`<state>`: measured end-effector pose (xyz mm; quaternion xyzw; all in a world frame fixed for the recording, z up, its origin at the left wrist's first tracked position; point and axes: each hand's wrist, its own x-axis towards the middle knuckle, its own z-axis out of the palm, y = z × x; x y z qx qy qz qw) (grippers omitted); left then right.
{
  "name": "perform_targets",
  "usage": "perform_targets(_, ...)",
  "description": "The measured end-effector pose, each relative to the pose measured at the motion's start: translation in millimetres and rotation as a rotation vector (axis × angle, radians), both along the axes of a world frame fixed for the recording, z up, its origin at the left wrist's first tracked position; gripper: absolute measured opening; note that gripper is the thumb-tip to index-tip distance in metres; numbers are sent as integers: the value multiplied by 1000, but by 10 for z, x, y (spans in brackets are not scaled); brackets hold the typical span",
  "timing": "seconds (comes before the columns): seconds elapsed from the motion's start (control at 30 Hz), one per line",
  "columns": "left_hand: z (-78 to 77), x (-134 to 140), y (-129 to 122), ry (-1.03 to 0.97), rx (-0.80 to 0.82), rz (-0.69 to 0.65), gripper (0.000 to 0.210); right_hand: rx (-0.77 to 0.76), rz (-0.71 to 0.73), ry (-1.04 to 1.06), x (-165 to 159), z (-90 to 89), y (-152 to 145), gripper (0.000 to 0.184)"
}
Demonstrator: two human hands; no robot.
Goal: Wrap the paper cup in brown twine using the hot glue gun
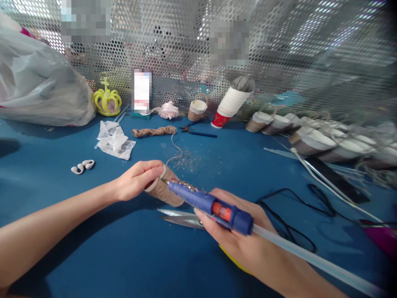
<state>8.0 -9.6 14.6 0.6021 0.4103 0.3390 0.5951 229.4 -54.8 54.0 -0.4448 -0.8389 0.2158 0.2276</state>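
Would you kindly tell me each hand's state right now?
Left hand: closed, holding the twine-wrapped cup.
Right hand: closed, holding the blue glue gun.

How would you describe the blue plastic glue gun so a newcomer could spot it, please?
Over the blue tabletop, find the right hand. It holds the blue plastic glue gun, set apart from the silver-bladed scissors beneath by its orange patch and long translucent rod.

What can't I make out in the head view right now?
All in the head view:
- Scissors' handles: mostly hidden by the right hand.
- Inside of the twine-wrapped cup: mostly covered by the left hand.
- Plastic bag: cut off by the left edge.
- Upright screen: blurred by pixelation.
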Motion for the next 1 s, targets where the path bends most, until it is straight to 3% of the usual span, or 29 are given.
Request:
perform_targets(0.3,-27,-3,-2,-41,-7,-16,29,-35,-4,-30,24,14,-27,16)
perform_targets(1.0,-5,-17,-9,-42,22,-53,27,44,17,-42,-5,21,-41,18)
